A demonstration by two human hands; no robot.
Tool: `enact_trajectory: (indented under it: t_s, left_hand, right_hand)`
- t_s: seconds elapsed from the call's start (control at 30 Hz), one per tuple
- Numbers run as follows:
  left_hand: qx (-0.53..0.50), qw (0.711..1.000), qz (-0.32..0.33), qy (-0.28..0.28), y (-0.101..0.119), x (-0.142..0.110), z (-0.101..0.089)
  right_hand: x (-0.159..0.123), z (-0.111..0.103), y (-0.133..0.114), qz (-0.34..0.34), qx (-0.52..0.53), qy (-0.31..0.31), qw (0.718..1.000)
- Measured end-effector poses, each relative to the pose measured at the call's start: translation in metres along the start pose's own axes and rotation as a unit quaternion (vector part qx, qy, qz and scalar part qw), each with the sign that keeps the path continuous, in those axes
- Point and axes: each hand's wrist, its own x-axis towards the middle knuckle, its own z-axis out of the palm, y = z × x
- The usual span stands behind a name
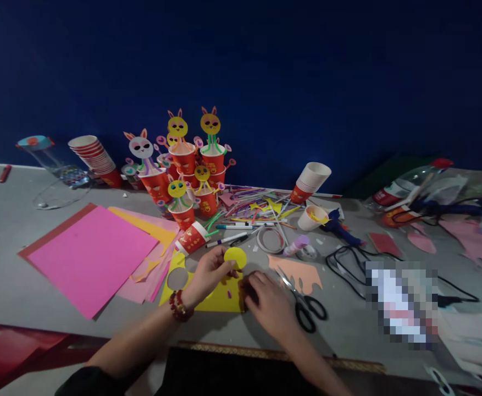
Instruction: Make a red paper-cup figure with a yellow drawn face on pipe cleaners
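A yellow paper circle (236,257) is pinched between the thumb and fingers of my left hand (212,270), above a yellow sheet (216,300) with round holes cut in it. My right hand (267,300) is at the right edge of that sheet, its fingers curled in; whatever they hold, if anything, is hidden. A small purple scrap (230,294) lies on the sheet. Black-handled scissors (305,308) lie beside my right hand, blades partly over a peach paper piece (302,272).
Pink paper sheets (92,253) lie at left. Behind stand red cups with paper rabbit figures (177,127), with strips and straws (257,203) alongside. Stacked cups (311,181), a tape roll (270,240), a glue stick (296,245), a black cable (348,275) and a plastic bottle (409,184) are rightward.
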Motion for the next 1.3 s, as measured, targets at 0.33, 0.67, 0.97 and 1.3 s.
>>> enact_trajectory:
  t_s: [0.33, 0.67, 0.97, 1.3]
  left_hand:
    - [-0.023, 0.998, 0.045, -0.021, 0.004, -0.008, 0.004]
    - [0.317, 0.914, 0.248, 0.046, 0.008, -0.011, -0.001]
    - [0.482, 0.776, 0.407, 0.028, 0.000, -0.015, -0.008]
    - [0.471, 0.743, 0.475, 0.030, 0.003, -0.012, -0.005]
  right_hand:
    - [0.007, 0.002, -0.004, 0.020, -0.073, -0.051, 0.996]
    - [0.008, -0.011, 0.013, 0.063, 0.229, 0.039, 0.971]
    - [0.009, -0.022, 0.006, 0.151, 0.516, 0.194, 0.821]
    - [0.004, -0.021, -0.003, 0.160, 0.552, 0.106, 0.811]
